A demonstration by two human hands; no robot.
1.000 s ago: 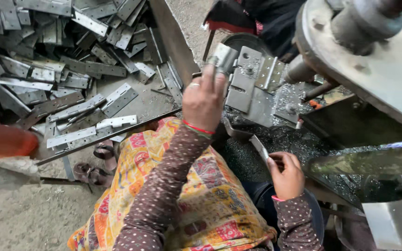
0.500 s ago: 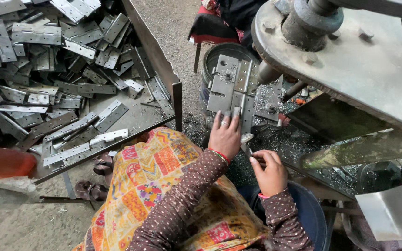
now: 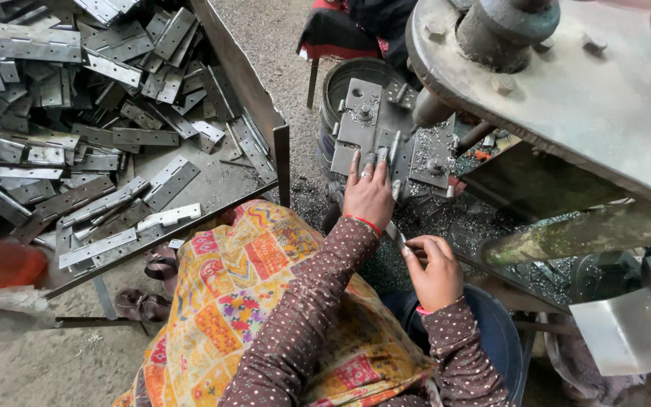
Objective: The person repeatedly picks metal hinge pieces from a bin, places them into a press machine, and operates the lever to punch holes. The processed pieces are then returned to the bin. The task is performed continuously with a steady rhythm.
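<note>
I'd keep my left hand [image 3: 368, 197] flat, fingers spread on the metal plate [image 3: 374, 128], while my right hand [image 3: 435, 270] stays pinched on the thin strip [image 3: 395, 234], clear of the press [image 3: 566, 90].

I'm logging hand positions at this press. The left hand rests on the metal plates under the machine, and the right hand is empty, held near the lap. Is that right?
Not quite. The left hand does rest on the metal plates, but the right hand is not empty: in the head view it pinches a thin metal strip.
</note>
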